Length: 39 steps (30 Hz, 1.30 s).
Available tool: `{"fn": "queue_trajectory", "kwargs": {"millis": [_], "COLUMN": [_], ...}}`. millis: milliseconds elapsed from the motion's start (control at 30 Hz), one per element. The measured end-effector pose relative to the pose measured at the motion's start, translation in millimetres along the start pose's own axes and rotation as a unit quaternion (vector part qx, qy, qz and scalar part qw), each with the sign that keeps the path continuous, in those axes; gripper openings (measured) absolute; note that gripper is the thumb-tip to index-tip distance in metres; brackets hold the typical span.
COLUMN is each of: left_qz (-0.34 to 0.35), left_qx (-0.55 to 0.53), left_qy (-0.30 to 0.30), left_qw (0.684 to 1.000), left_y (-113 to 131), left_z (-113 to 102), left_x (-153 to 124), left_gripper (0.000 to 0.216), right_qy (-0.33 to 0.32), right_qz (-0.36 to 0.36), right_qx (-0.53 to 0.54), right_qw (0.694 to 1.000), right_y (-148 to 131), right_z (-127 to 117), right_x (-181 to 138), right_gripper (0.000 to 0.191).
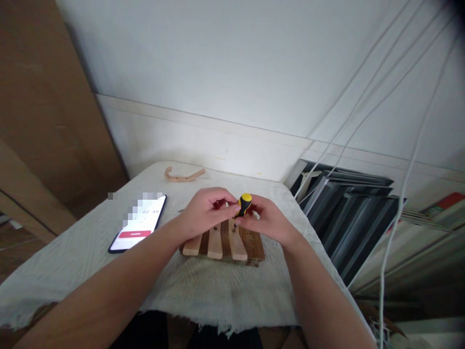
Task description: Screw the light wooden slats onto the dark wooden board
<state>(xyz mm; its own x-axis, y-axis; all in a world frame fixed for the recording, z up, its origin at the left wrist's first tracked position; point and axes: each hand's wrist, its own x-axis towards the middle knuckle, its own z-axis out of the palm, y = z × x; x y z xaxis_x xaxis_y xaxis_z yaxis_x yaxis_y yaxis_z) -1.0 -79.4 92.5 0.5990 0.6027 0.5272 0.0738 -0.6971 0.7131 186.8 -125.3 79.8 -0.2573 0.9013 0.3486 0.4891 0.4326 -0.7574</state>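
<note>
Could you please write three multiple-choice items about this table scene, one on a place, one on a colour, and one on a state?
1. Where does the phone lie?
A. To the left of the wooden slat board
B. On top of the board
C. On the floor

2. What colours does the screwdriver handle have?
A. Red and white
B. Yellow and black
C. Green only

3. In what state is the phone screen?
A. Dark
B. Lit, with a red bar
C. Turned face down

Answers:
1. A, since the phone rests on the white cloth left of the board.
2. B, since the handle between the left hand and the right hand has a yellow top over black.
3. B, since the screen glows white with a red bar.
</note>
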Motion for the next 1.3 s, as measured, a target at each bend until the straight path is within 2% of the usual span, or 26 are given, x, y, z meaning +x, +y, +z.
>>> {"fn": "queue_trajectory", "kwargs": {"millis": [133,300,467,600,800,1133,1300], "left_qz": [0.001,-0.003,0.000,0.000,0.005,-0.020,-0.017], "left_qx": [-0.023,-0.025,-0.033,-0.033,0.005,-0.045,-0.046], "left_qy": [0.009,0.019,0.012,0.017,0.012,0.014,0.014], "left_qw": [1.000,1.000,0.999,0.999,1.000,0.999,0.999], "left_y": [3.7,7.6,3.2,-0.9,-0.6,-1.5,-1.6], "left_z": [0.7,2.6,1.9,0.8,-0.6,2.5,2.8], "left_x": [0.1,0.8,1.0,1.1,1.0,1.4,0.9], "left_gripper": [0.018,0.020,0.019,0.023,0.017,0.020,0.020], "right_qy": [-0.007,0.009,-0.008,0.003,-0.011,0.002,-0.011], "right_qz": [-0.014,0.004,-0.022,-0.009,0.003,0.022,-0.003], "right_qx": [0.002,0.024,0.043,0.034,0.057,0.058,0.059], "right_qw": [1.000,1.000,0.999,0.999,0.998,0.998,0.998], "right_y": [-1.9,-4.0,-2.5,-2.8,-3.6,-3.3,-0.7], "right_z": [-0.1,3.2,-1.2,-0.8,0.4,2.3,0.6], "right_x": [-0.3,-0.5,-1.9,-2.1,-1.9,-1.2,-1.2], "right_gripper": [0.004,0.015,0.012,0.010,0.012,0.019,0.018]}}
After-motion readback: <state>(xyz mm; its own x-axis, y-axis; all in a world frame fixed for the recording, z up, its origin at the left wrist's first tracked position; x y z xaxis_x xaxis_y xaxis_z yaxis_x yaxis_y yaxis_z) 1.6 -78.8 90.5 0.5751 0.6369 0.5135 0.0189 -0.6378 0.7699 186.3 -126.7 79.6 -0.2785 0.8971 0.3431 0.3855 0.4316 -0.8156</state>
